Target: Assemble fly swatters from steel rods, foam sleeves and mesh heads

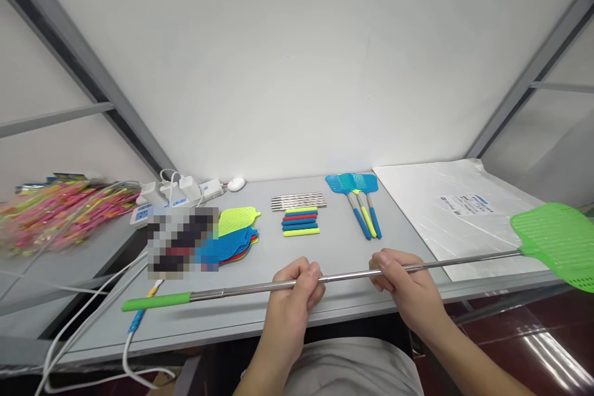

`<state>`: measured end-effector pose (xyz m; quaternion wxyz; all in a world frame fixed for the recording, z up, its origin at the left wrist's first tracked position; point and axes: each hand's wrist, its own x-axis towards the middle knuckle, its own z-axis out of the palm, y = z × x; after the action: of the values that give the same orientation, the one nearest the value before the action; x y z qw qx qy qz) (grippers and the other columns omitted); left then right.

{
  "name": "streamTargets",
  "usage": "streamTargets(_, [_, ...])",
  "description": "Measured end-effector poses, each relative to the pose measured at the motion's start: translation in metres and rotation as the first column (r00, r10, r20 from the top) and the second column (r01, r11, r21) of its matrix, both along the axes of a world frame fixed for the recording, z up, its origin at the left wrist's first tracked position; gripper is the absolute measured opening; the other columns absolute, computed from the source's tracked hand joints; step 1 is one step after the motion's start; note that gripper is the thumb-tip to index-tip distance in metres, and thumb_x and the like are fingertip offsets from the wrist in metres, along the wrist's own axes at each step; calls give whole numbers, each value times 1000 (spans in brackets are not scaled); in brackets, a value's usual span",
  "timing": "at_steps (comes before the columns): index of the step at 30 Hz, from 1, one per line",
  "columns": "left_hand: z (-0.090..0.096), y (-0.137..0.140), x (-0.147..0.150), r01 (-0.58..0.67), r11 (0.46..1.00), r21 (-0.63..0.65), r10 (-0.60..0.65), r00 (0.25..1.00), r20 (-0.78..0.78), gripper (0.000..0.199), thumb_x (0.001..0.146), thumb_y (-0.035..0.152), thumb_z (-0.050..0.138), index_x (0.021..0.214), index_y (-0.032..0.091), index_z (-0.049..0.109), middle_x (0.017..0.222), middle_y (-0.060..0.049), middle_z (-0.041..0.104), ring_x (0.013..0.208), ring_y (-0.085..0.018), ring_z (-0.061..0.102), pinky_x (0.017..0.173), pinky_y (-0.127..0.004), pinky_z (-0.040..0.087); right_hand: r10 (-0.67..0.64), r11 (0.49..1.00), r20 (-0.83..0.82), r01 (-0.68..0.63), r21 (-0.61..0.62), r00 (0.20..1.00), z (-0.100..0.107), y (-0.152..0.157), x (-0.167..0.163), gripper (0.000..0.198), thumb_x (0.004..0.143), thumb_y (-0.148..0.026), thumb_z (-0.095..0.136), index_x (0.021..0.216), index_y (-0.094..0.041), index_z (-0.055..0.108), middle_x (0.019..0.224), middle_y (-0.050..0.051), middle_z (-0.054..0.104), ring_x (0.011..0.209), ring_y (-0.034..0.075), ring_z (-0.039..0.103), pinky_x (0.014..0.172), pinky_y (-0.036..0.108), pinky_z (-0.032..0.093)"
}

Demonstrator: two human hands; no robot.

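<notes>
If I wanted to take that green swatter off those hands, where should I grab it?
Probably the green handle, from the person's left: it juts free past the left hand, slim enough to wrap. That hand and the right hand hold the rod; the head is broad.

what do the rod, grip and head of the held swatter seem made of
The telescopic rod looks like polished metal, possibly steel: silvery, with bright highlights along it. The green grip seems smooth plastic or rubber; its even colour leaves that open. The green swatter head looks like thin moulded plastic: one bright colour, with rows of openings.
</notes>
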<state>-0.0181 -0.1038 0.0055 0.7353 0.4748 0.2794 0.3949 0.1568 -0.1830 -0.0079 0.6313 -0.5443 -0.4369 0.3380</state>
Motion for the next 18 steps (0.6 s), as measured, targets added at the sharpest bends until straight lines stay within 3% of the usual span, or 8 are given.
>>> streamTargets(9, [13, 14, -26, -182, 983, 22, 183, 983, -29, 47, 84, 39, 61, 55, 20, 30, 52, 7, 23, 50, -9, 21, 51, -25, 19, -20, 999, -182, 28, 43, 983, 9, 0, 12, 46, 93, -38, 53, 54, -22, 35, 56, -4, 24, 55, 14, 29, 55, 32, 29])
streamTargets(18, [30, 23, -62, -293, 951, 95, 286, 955, 85, 46, 86, 33, 57, 50, 20, 32, 46, 5, 24, 49, -10, 24, 50, -27, 21, -233, 942, -287, 289, 172, 929, 29, -10, 33, 47, 86, -28, 61, 50, -22, 32, 50, -5, 24, 50, 13, 32, 52, 31, 30])
